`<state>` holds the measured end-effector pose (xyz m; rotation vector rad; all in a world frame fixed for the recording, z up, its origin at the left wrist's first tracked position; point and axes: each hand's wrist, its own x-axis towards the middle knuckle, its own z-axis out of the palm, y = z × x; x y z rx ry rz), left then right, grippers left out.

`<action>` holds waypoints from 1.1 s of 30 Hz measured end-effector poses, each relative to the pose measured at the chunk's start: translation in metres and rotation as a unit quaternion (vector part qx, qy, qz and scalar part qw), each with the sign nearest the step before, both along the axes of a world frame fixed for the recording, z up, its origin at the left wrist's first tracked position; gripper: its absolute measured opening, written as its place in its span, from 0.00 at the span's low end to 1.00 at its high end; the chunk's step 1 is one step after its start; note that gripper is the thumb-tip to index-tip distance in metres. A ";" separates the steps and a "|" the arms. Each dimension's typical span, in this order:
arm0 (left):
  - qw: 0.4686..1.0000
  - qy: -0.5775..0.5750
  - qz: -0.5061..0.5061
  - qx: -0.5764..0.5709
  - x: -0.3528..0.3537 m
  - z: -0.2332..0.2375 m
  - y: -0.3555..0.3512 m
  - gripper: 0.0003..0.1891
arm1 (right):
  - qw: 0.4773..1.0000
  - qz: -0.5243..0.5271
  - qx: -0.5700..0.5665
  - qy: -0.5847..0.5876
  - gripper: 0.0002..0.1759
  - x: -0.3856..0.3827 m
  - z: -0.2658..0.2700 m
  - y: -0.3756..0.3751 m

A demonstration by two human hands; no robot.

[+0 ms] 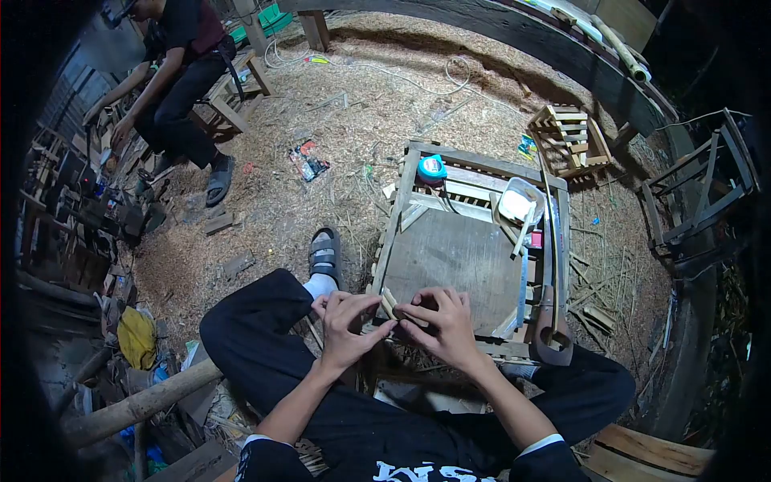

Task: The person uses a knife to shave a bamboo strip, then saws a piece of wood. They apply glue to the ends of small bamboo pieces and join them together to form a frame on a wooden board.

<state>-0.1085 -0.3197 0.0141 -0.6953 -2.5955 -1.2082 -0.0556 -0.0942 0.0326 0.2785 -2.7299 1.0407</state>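
Small pale wooden pieces [388, 304] stand between my two hands, at the near left edge of a low slatted table [450, 257]. My left hand [349, 325] is pinched at their left side, thumb and fingers close together. On their right, my right hand [440, 324] has its thumb and forefinger pressed together. The fingers partly cover the pieces, so their exact shape is hidden. A blue tape measure [432, 169] lies at the table's far left corner. A clear tub with white contents [520, 201] and a thin stick sits at the far right.
A handsaw [551, 333] lies along the table's right side. Beyond are a slatted wooden crate [569, 140] and a wooden frame [703, 189]. Another person [181, 88] sits at the upper left. A thick pole [144, 406] slants at lower left.
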 end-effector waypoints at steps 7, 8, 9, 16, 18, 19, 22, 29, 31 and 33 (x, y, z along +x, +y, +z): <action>0.999 0.027 -0.014 -0.020 -0.002 -0.001 0.001 0.18 | 1.000 0.002 0.022 0.000 0.17 0.000 0.004 -0.002; 0.999 0.024 -0.015 -0.018 -0.002 -0.002 0.002 0.18 | 1.000 0.001 0.022 -0.002 0.17 0.000 0.004 -0.002; 0.999 0.024 -0.015 -0.018 -0.001 -0.002 0.002 0.18 | 1.000 0.001 0.022 -0.002 0.17 0.000 0.004 -0.002; 0.999 0.025 -0.012 -0.017 -0.001 -0.003 0.001 0.18 | 1.000 0.000 0.029 0.000 0.17 0.000 0.002 -0.002; 0.999 0.028 -0.012 -0.015 -0.001 -0.003 0.002 0.18 | 0.999 0.000 0.032 0.006 0.17 0.000 0.002 -0.002; 0.999 0.028 -0.012 -0.015 -0.001 -0.002 0.002 0.19 | 1.000 -0.002 0.028 0.003 0.17 -0.001 0.003 -0.002; 0.999 0.035 -0.013 -0.019 -0.001 -0.001 0.003 0.19 | 1.000 -0.006 0.022 -0.003 0.17 0.000 0.003 -0.002; 0.998 0.054 -0.012 -0.024 -0.001 -0.006 0.000 0.20 | 1.000 -0.004 0.017 -0.004 0.17 0.000 0.001 -0.002; 0.998 0.052 -0.012 -0.024 -0.001 -0.006 0.000 0.20 | 1.000 -0.004 0.022 -0.001 0.17 0.000 0.001 -0.002; 0.998 0.050 -0.014 -0.024 -0.001 -0.005 0.000 0.20 | 1.000 -0.005 0.026 0.003 0.17 0.000 0.002 -0.002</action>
